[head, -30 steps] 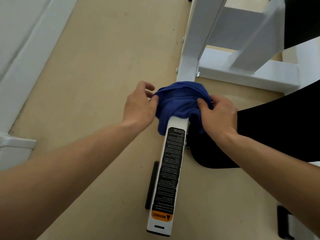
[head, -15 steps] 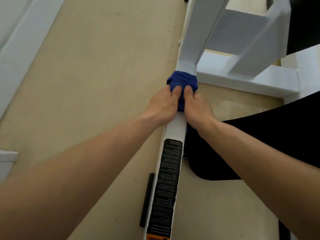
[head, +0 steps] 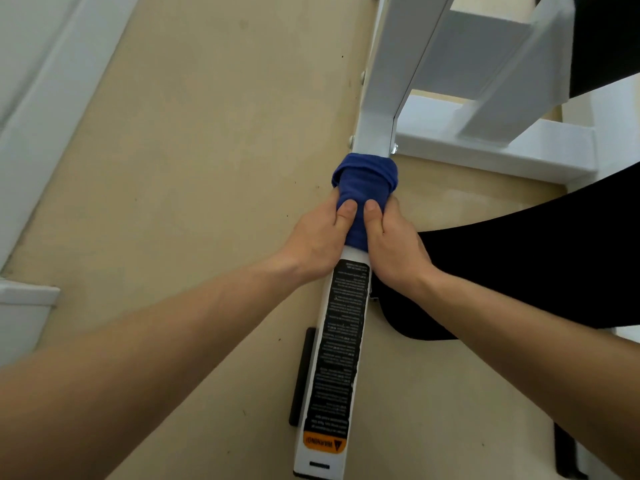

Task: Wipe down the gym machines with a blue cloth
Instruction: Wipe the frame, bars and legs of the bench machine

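bare floor [head: 207,188] open left of white bar [head: 375,133], cross-brace [head: 485,147] and black pad [head: 554,265] crowding right

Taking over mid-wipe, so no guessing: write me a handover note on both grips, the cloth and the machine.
Left grip: curled round the cloth, thumb on top.
Right grip: the same, from the other side.
Cloth: wrapped round the white bar, between the warning label and the frame joint.
Done: the cloth is on the bar; how much is already wiped cannot be told.
Left: likely the rest of the bar, the cross frame and the black pad.
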A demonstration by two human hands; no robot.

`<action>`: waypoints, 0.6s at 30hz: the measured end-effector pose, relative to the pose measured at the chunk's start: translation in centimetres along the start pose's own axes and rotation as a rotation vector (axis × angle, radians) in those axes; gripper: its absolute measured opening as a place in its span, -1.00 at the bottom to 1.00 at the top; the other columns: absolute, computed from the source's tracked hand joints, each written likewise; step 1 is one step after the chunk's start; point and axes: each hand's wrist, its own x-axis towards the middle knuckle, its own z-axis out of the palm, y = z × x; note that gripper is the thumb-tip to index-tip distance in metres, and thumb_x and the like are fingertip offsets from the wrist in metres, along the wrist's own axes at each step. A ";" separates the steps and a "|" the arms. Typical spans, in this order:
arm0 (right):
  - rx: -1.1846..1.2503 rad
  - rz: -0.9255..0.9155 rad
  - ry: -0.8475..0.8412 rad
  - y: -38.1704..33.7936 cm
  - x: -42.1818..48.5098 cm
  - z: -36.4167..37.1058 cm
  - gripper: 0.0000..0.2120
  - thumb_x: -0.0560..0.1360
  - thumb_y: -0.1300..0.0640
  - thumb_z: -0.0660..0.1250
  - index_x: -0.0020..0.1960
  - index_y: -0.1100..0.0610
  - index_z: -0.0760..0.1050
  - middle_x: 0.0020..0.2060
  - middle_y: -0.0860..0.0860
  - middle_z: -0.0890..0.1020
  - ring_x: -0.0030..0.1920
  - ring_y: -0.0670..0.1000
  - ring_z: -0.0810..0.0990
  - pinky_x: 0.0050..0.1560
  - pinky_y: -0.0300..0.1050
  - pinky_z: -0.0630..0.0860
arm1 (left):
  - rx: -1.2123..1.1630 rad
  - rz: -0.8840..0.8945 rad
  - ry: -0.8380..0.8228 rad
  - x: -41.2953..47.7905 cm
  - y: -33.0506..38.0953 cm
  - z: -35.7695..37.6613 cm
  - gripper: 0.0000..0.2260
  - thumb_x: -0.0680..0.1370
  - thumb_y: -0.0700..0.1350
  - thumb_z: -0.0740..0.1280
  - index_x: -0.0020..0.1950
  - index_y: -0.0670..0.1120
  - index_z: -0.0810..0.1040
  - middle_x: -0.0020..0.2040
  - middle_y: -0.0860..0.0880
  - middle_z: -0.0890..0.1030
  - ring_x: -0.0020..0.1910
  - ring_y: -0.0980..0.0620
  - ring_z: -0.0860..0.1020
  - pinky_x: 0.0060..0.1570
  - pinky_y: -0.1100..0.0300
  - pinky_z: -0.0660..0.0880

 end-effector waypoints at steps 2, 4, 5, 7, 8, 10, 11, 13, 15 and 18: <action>0.003 -0.015 -0.017 0.2 -1.4 0.2 -0.67 0.69 -0.09 0.00 0.33 0.05 0.32 -0.03 -0.04 0.60 -0.08 -0.03 0.61 -0.07 -0.05 0.53 | -0.003 -0.002 -0.004 -1.3 -0.2 0.1 -0.74 0.71 -0.02 0.05 0.31 0.04 0.45 -0.01 0.17 0.59 -0.04 0.28 0.54 -0.16 0.56 0.37; -0.015 -0.012 -0.022 0.3 -2.4 0.4 -0.66 0.69 -0.10 0.00 0.34 0.05 0.30 -0.04 -0.02 0.61 -0.09 -0.01 0.62 -0.07 -0.02 0.54 | -0.009 0.000 -0.007 -2.4 -0.4 0.2 -0.73 0.71 -0.02 0.05 0.33 0.04 0.44 0.01 0.17 0.59 -0.03 0.31 0.54 -0.14 0.56 0.37; -0.022 -0.005 -0.026 0.4 -2.9 0.5 -0.66 0.68 -0.10 0.00 0.34 0.05 0.30 -0.05 -0.01 0.61 -0.09 0.00 0.62 -0.07 -0.01 0.54 | -0.012 -0.001 -0.009 -3.0 -0.5 0.3 -0.74 0.71 -0.03 0.05 0.33 0.04 0.44 0.00 0.19 0.59 -0.04 0.33 0.54 -0.14 0.56 0.37; -0.025 0.007 -0.034 0.5 -4.1 0.7 -0.68 0.68 -0.09 0.01 0.31 0.06 0.31 -0.08 0.00 0.61 -0.13 0.01 0.62 -0.10 -0.01 0.54 | -0.018 -0.011 -0.014 -4.4 -0.8 0.4 -0.75 0.71 -0.02 0.06 0.32 0.06 0.44 -0.01 0.20 0.58 -0.06 0.36 0.53 -0.13 0.56 0.37; -0.031 0.008 -0.038 0.7 -5.0 0.8 -0.69 0.69 -0.09 0.01 0.30 0.07 0.31 -0.09 0.01 0.61 -0.15 0.01 0.61 -0.11 -0.01 0.54 | -0.021 -0.018 -0.021 -5.1 -1.1 0.5 -0.75 0.71 -0.02 0.06 0.32 0.06 0.43 0.00 0.19 0.59 -0.05 0.33 0.54 -0.11 0.53 0.38; -0.055 0.005 -0.048 1.0 -6.7 1.3 -0.70 0.69 -0.08 0.01 0.28 0.07 0.32 -0.11 0.00 0.60 -0.17 -0.03 0.61 -0.15 -0.04 0.53 | -0.014 -0.027 -0.035 -6.9 -1.6 0.7 -0.75 0.70 0.00 0.06 0.32 0.06 0.43 0.01 0.16 0.61 -0.04 0.30 0.56 -0.10 0.48 0.40; -0.062 0.004 -0.051 1.2 -7.7 1.6 -0.71 0.69 -0.08 0.01 0.26 0.06 0.32 -0.13 -0.02 0.59 -0.18 -0.05 0.60 -0.17 -0.07 0.53 | -0.007 -0.027 -0.043 -7.8 -1.8 0.8 -0.76 0.70 -0.01 0.07 0.32 0.07 0.42 0.00 0.17 0.60 -0.06 0.32 0.55 -0.11 0.50 0.40; -0.062 0.012 -0.058 1.5 -9.4 2.1 -0.73 0.69 -0.08 0.00 0.24 0.05 0.32 -0.15 -0.07 0.58 -0.20 -0.07 0.61 -0.22 -0.12 0.53 | -0.001 -0.035 -0.053 -9.6 -2.1 1.0 -0.79 0.70 -0.01 0.07 0.29 0.11 0.40 -0.03 0.19 0.59 -0.09 0.35 0.54 -0.15 0.52 0.39; -0.038 0.030 -0.073 1.7 -10.9 2.6 -0.73 0.69 -0.08 0.00 0.26 0.04 0.30 -0.14 -0.08 0.58 -0.20 -0.09 0.61 -0.28 -0.22 0.52 | 0.005 -0.044 -0.052 -11.1 -2.3 1.2 -0.79 0.70 -0.01 0.07 0.30 0.11 0.39 -0.05 0.20 0.58 -0.11 0.37 0.54 -0.16 0.53 0.38; -0.021 0.034 -0.087 1.9 -13.0 3.2 -0.69 0.69 -0.08 -0.01 0.36 0.03 0.24 -0.07 -0.06 0.58 -0.16 -0.12 0.61 -0.27 -0.30 0.49 | 0.030 -0.051 -0.051 -13.1 -2.5 1.6 -0.73 0.70 -0.02 0.07 0.37 0.02 0.39 -0.08 0.24 0.55 -0.16 0.43 0.52 -0.19 0.55 0.36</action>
